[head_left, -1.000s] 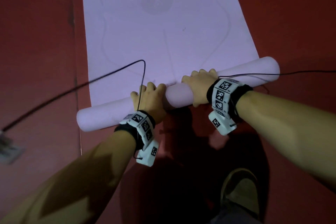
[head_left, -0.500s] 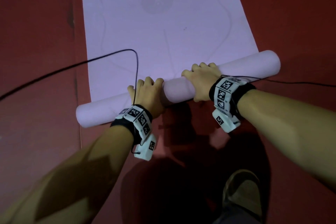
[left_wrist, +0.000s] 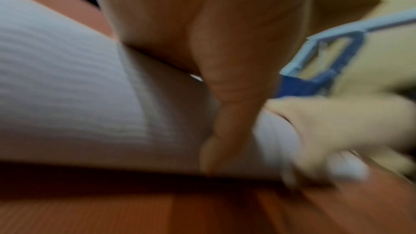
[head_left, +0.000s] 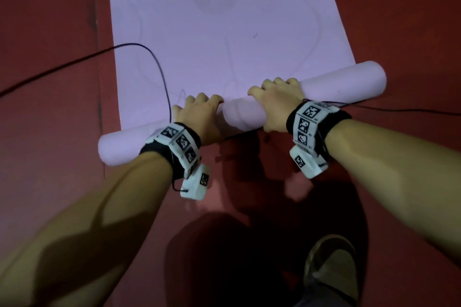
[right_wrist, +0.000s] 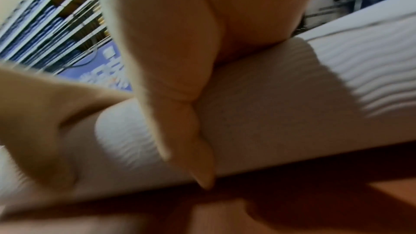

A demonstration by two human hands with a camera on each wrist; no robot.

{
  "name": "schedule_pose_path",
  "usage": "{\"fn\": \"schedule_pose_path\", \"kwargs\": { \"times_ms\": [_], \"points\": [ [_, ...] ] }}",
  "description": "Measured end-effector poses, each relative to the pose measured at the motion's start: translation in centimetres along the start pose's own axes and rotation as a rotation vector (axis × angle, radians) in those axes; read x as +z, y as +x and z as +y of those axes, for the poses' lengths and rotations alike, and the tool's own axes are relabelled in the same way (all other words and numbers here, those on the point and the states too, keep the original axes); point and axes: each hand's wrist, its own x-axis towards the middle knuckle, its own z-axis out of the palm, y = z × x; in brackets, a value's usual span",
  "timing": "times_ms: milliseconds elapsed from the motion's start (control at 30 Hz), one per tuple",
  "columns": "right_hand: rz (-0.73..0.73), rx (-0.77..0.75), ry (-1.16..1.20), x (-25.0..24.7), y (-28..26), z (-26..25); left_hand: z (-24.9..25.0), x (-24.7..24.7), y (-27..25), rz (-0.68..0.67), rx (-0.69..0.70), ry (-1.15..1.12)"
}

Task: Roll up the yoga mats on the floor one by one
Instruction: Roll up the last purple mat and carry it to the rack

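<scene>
Mat roll (head_left: pixel 344 83) lies crosswise, right end angled farther away.

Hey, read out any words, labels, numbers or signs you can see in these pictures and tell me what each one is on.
No readable text.
Left wristband: black and white square code markers, patterns only, no letters.
Right wristband: the same kind of markers, no letters.
Yoga mat: faint printed lines and a round emblem, no words legible.
Blue sign in the right wrist view: pale marks, too blurred to read.
</scene>
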Motion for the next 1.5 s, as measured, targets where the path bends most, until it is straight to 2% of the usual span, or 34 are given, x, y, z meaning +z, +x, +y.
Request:
{"fn": "schedule_pose_path", "kwargs": {
  "times_ms": [100,167,233,367,467,533,633,700,800,967,1067,1200,1267,1367,1500],
  "points": [
    [-0.076,0.011,0.056,-0.9,1.0,0.4,0.0,1.6,-1.0,0.171,-0.018,0.017],
    [-0.106,-0.003,0.075,-1.3,1.3,0.6,-0.3,2.0,-0.8,0.189,-0.03,-0.002],
    [-0.075,-0.018,0.055,-1.2,1.2,0.8,-0.4,1.4,0.1,0.142,-0.04,-0.022],
    [0.116,-0.008,-0.081,0.6,0.2,0.5,-0.7,-0.3,1.6,-0.01,-0.035,0.009],
    [0.137,0.003,-0.096,0.6,0.5,0.3,-0.5,-1.1,1.7,-0.058,-0.057,0.009],
    [0.104,0.007,-0.064,-0.1,1.1,0.5,0.0,-0.5,0.8,0.033,-0.09,-0.013],
    [0.038,0.012,-0.017,-0.8,1.8,0.8,0.4,1.8,-0.6,0.238,-0.094,-0.003],
    [-0.004,0.002,0.004,-1.1,2.1,1.0,0.2,2.5,-0.5,0.3,-0.071,0.03],
    [0.009,-0.034,-0.003,-1.3,2.2,1.1,-0.2,1.7,0.7,0.256,-0.067,0.042],
    [0.214,-0.024,-0.088,0.5,1.6,0.7,-0.8,-0.1,2.1,0.125,-0.051,0.048],
    [0.159,-0.013,-0.061,-0.3,2.1,0.8,-0.7,-0.4,2.2,0.12,-0.05,0.065],
    [0.047,-0.011,-0.018,-1.6,3.2,1.0,-1.2,1.5,1.2,0.331,-0.045,0.079],
    [0.002,-0.029,0.01,-2.0,3.8,1.3,-1.3,1.9,1.2,0.37,-0.053,0.093],
    [0.027,-0.079,0.017,-2.1,3.7,1.9,-1.5,0.7,2.3,0.266,-0.049,0.066],
    [0.18,-0.071,-0.09,-0.5,3.3,1.8,-2.1,-0.5,3.5,0.168,-0.033,0.077]
  ]
}}
